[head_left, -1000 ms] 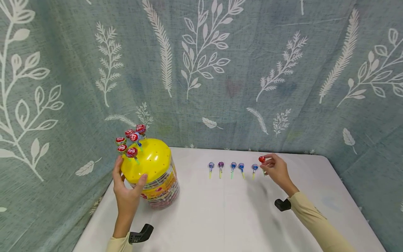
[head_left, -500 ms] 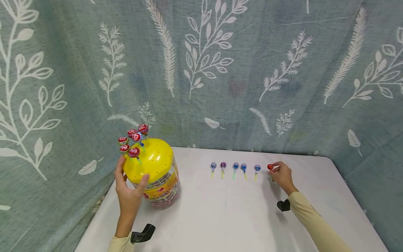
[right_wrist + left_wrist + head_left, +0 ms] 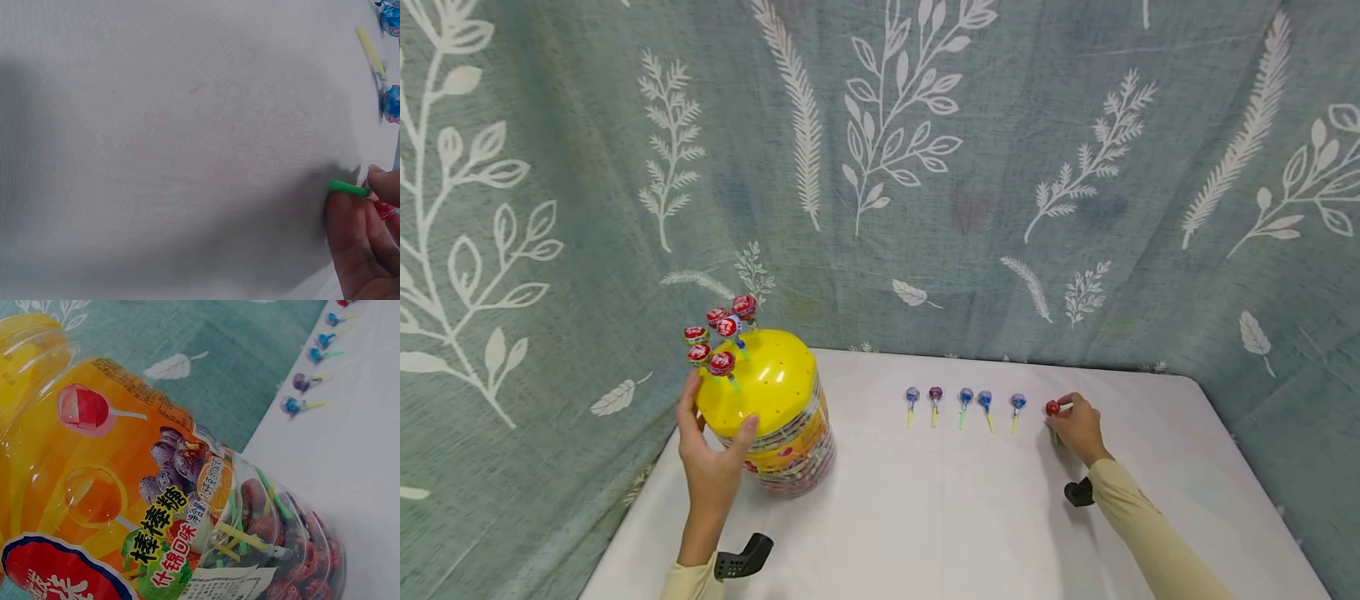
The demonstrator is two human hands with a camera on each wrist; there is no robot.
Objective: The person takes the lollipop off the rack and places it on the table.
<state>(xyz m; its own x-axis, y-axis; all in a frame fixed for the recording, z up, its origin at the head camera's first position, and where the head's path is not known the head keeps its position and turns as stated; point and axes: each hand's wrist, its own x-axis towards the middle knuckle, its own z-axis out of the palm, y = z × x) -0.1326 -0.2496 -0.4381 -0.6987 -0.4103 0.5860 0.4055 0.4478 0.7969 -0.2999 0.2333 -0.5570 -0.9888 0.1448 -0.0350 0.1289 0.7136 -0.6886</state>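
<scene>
My left hand point(image 3: 711, 467) grips the top of a big clear candy jar point(image 3: 808, 454), thumb on the near side and fingers round the left. The jar leans toward the left, and several red-wrapped lollipops point(image 3: 722, 363) stand in holes of its yellow lid point(image 3: 782, 375). Fruit pictures cover the orange label point(image 3: 106, 450); more lollipops show inside. At the right, my right hand point(image 3: 1081, 429) pinches a red lollipop point(image 3: 1052, 408) close over the white table, its green stick point(image 3: 347, 187) showing between thumb and fingers in the right wrist view.
Several lollipops lie in a row left of the right hand, among them a purple one point(image 3: 936, 393) and a blue one point(image 3: 1018, 402). Behind the white table point(image 3: 887, 508) hangs a grey-green leaf-patterned curtain point(image 3: 925, 275).
My right hand has lowered the red lollipop toward the table, a little to the right of the row. The left hand keeps its grip on the jar.
</scene>
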